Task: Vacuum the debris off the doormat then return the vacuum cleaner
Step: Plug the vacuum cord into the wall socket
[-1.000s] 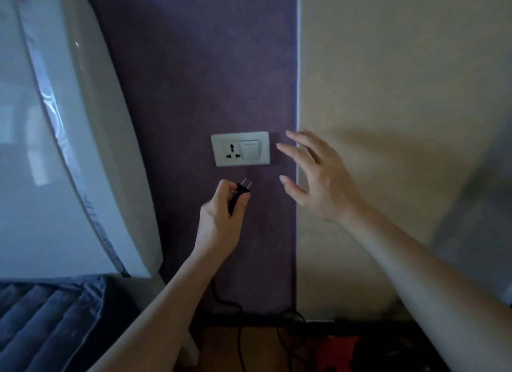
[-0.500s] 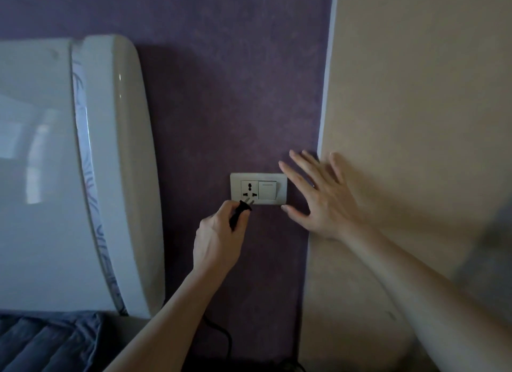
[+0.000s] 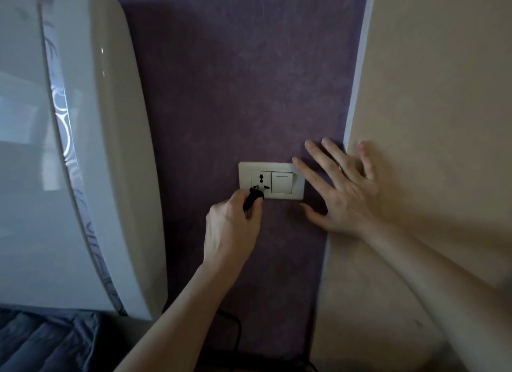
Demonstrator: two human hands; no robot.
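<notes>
Pinches the plug (image 3: 253, 196) in the left grip (image 3: 230, 227), fingers clamped on its black body, prongs at the lower slots of the socket (image 3: 260, 181), seemingly not yet seated; rests the right grip (image 3: 343, 194) flat on the wall (image 3: 235, 94) beside the switch (image 3: 282, 182), fingers spread, holding nothing, probably to steady the push; lets the cord (image 3: 236, 330) hang slack below; shows neither vacuum cleaner nor doormat.

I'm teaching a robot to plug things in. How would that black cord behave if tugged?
The cord is probably floppy: it curves loosely below the left hand. The plug looks small and rigid, likely light: fingertips alone pinch it.
</notes>
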